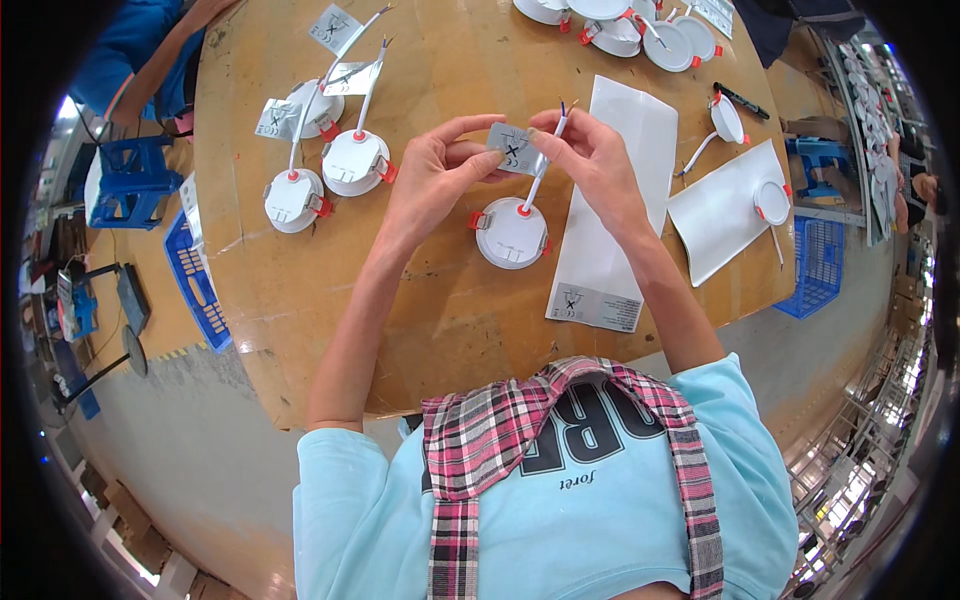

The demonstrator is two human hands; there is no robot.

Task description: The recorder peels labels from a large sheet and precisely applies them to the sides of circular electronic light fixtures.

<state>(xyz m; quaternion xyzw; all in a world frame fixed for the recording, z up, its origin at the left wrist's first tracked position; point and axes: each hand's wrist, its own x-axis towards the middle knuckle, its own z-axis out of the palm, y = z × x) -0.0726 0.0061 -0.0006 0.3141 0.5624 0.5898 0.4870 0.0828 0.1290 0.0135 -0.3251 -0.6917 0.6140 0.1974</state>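
A round white downlight [512, 240] with red-tipped spring clips lies on the table in front of me. Its white cable [535, 185] rises from a red grommet, with bare wire ends at the top. My left hand [432, 175] pinches a small silver label [510, 145] printed with dark symbols, and the label reaches the cable. The thumb and fingers of my right hand [600, 170] close around the upper cable beside the label's right edge. Whether the label sticks to the cable, I cannot tell.
Several downlights [356, 163] with labelled cables stand at the left. A long label sheet [608, 240] and another sheet [715, 225] lie at the right, near a black marker [741, 100]. More downlights [615, 38] are piled at the back. Another person's arm [160, 65] shows upper left.
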